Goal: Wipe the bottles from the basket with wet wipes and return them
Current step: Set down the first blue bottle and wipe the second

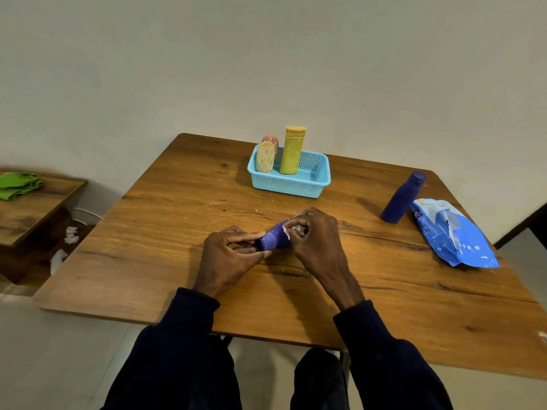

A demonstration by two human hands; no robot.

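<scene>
A small purple bottle (273,239) lies sideways just above the table's middle, held between both hands. My left hand (228,258) pinches its lower end. My right hand (316,241) presses a crumpled white wet wipe (293,230) against its upper end, hiding most of that end. The light blue basket (313,182) at the back holds a tall yellow bottle (291,152), a cream patterned bottle (265,158) and a pink bottle (270,140) behind it. A second, taller purple bottle (402,198) stands on the table at the right.
A blue wet wipes pack (453,232) lies open at the table's right edge. A lower side table at the left carries a green cloth (17,184). Used white wipes (71,235) lie on the floor between the two tables.
</scene>
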